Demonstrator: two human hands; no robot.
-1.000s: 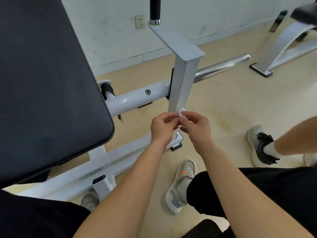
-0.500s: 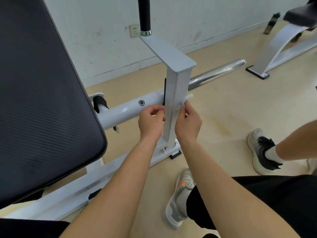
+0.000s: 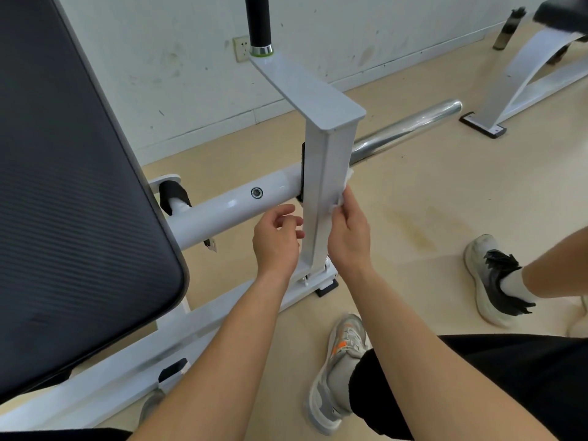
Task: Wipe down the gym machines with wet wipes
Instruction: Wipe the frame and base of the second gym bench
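Black back pad (image 3: 73, 186), ribbed, fills the left of the view. One.
Machines: two. The near machine's white frame (image 3: 105, 374) runs under the pad along the floor. A second machine (image 3: 537, 58) stands well apart, top right, by the wall.
Square white post (image 3: 327, 173), upright, capped by a flat arm that carries a black grip (image 3: 260, 20). One post.
Round white crossbar (image 3: 229, 211) meets the post from the left. A chrome bar (image 3: 410, 125) carries on past it to the right. One each.
Hands: two. The right hand (image 3: 348, 237) pinches the wet wipe (image 3: 345, 189) flat against the post's right face, about midway up. The left hand (image 3: 276, 240) is just beside the post's left face, fingers loosely curled and holding nothing. Whether it touches the post I cannot tell.
Wipes: one, small and bunched, partly hidden behind the post's edge.

Step in hand, as I read it: wiping the post's right side. Next move likely calls for a firm stroke along that face, then a re-grip to reach the front and left faces. The crossbar and pad probably remain.
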